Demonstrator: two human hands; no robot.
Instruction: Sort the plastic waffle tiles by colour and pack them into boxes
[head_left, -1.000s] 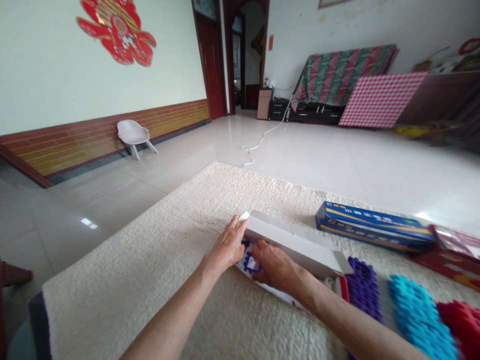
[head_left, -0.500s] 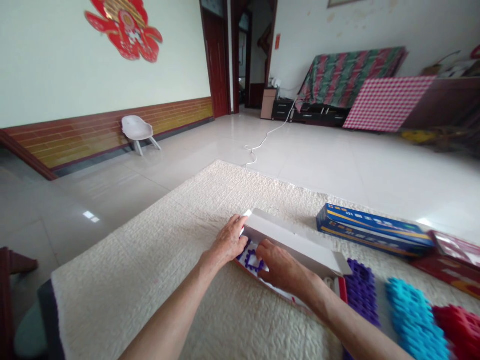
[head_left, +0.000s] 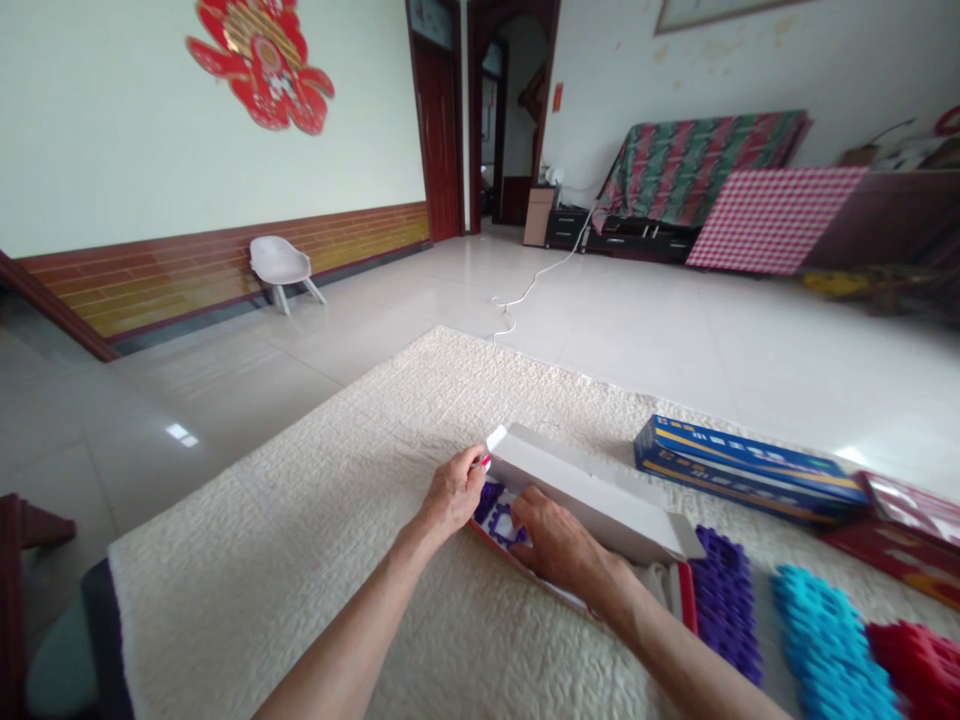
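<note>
Left hand lower; purple tile in box

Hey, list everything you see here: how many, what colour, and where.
mat: one, cream, foreground
open box: one, white inside with red edge, middle of mat
purple pieces: several, purple, inside open box
blue box: one, blue with yellow stripes, on mat beyond open box
purple blocks: one pile, purple, right of open box
turquoise blocks: one pile, turquoise, right of purple blocks
red blocks: one pile, red, far right
chair: one, white, far left
cable: one, white, beyond mat
left hand: one, pinching open box's end flap
right hand: one, resting on purple pieces
</note>
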